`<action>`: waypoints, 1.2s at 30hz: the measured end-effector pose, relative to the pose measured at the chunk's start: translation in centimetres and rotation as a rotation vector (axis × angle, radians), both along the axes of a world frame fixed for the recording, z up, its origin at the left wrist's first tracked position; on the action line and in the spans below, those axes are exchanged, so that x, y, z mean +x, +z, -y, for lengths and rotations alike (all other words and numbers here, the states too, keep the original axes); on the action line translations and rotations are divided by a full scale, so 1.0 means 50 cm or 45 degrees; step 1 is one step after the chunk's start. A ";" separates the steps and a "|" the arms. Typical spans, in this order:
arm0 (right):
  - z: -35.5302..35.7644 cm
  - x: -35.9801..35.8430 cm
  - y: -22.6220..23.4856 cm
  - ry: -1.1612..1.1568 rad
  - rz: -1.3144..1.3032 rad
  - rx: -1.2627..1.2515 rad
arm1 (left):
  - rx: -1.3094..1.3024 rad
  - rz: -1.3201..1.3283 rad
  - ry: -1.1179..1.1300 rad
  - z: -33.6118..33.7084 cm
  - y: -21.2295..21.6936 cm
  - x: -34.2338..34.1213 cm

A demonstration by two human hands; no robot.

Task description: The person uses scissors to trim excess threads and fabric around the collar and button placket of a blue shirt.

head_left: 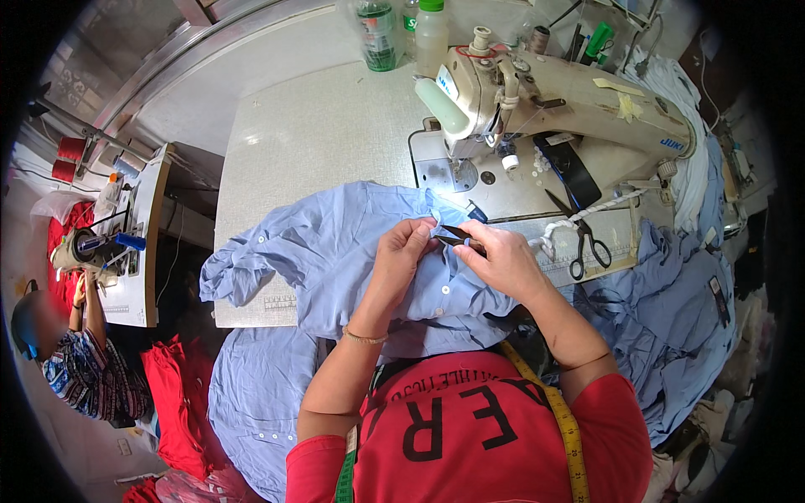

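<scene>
A light blue button shirt [335, 243] lies across the table's front edge and hangs down toward my lap. With finger and thumb pressed together, my left hand [404, 251] pinches the shirt near its collar. My right hand [501, 258] is closed round small dark thread snips [459, 236], whose blades point left at the cloth by my left fingertips. White buttons [445, 290] run down the shirt front just below the hands. Whether the blades touch a thread is too small to tell.
Behind the shirt stands a sewing machine [579, 105]. Black scissors [582, 239] and a twisted white cord [579, 220] lie right of my right hand. Bottles [432, 38] stand at the back. More blue shirts [662, 310] are heaped at right. Another person [88, 369] works far left.
</scene>
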State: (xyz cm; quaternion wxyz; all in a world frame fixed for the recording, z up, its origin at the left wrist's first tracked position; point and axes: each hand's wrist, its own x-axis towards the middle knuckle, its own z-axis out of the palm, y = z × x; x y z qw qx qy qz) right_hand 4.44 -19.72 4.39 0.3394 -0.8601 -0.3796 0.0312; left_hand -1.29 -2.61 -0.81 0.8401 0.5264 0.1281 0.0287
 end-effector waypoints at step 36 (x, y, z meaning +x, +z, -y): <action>-0.006 0.003 -0.023 -0.110 -0.021 0.099 | -0.016 -0.005 -0.003 0.001 0.004 0.001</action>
